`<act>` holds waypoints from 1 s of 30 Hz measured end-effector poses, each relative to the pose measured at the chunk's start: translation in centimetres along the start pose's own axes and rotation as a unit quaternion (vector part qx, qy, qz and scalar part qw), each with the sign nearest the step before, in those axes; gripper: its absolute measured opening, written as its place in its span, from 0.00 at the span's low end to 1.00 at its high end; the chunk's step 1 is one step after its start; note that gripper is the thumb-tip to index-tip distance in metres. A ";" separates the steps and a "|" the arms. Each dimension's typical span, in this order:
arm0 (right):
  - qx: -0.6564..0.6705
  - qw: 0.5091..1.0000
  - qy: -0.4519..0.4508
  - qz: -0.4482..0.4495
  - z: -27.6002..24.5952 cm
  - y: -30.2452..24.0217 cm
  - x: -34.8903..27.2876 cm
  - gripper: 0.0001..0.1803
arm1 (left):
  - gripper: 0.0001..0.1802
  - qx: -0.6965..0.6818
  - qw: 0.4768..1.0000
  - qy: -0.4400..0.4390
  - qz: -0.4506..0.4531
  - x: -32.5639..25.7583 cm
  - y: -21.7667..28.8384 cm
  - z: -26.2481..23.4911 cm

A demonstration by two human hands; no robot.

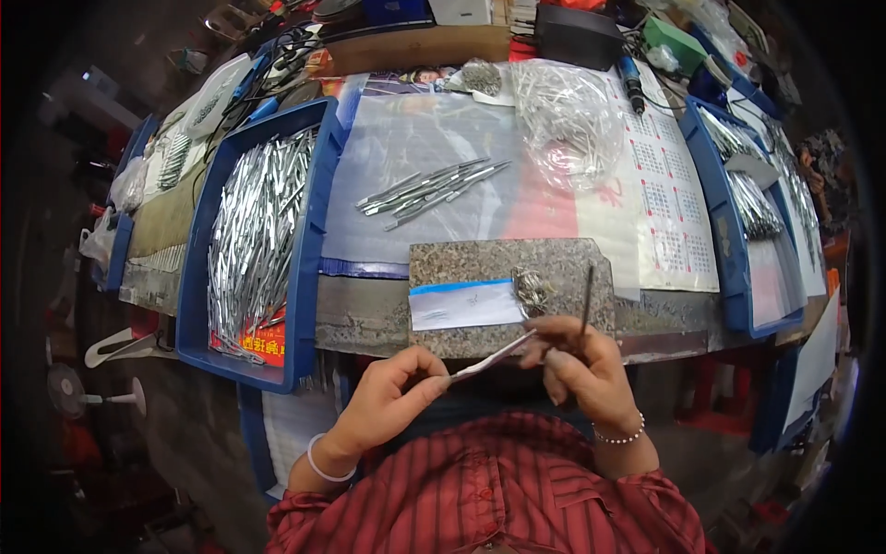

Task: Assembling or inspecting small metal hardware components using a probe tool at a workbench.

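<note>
My left hand (389,399) is closed, pinching one end of a slender silvery metal piece (492,357) between thumb and fingers. The piece slants up to the right, toward my right hand (583,367). Between the fingers of that hand stands a thin dark rod (588,294), pointing up. Its fingertips are close to the far end of the metal piece; whether they touch it I cannot tell. Just beyond both hands lies a speckled stone slab (443,257). On the slab are a white paper with a blue edge (461,307) and a small heap of tiny metal parts (530,292).
A blue tray (308,217) of slender metal pieces (263,212) stands at left; another blue tray (729,268) is at right. Several similar pieces (429,191) lie on plastic sheeting behind the slab. A clear bag (568,120) and a corded tool (631,85) sit farther back.
</note>
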State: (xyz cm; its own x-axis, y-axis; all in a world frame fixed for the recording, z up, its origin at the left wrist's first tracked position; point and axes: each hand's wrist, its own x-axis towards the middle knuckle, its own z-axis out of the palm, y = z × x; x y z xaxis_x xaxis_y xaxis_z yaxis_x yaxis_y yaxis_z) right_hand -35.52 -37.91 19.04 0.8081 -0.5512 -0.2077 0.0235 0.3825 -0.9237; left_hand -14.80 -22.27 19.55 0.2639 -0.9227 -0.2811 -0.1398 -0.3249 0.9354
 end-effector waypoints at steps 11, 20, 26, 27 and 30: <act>0.106 0.993 -0.005 0.053 0.1 1.0 0.5 0.10 | 0.09 -0.385 0.888 -0.198 -0.154 -0.3 -1.6 3.3; 0.118 0.991 0.037 0.057 0.3 2.2 0.1 0.09 | 0.15 -0.260 0.946 -0.173 -0.080 -0.5 -0.9 4.7; 0.067 0.995 0.033 0.063 1.0 2.5 -0.2 0.09 | 0.15 -0.293 0.937 -0.157 -0.106 -0.2 -0.4 5.2; 0.068 0.995 0.035 0.063 0.9 2.4 -0.3 0.09 | 0.14 -0.332 0.920 -0.168 -0.125 -0.1 -0.4 5.3; 0.029 0.998 0.040 0.033 0.3 1.6 -0.8 0.08 | 0.14 -0.412 0.876 -0.200 -0.149 0.2 -1.1 4.9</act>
State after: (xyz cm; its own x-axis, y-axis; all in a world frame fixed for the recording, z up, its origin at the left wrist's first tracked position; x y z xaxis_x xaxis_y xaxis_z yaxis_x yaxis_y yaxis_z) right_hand -35.90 -36.66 17.84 0.7596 -0.5797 -0.2948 0.0073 0.4609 -0.8874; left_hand -19.28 -23.13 17.38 -0.2075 -0.8753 -0.4368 0.6593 -0.4550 0.5986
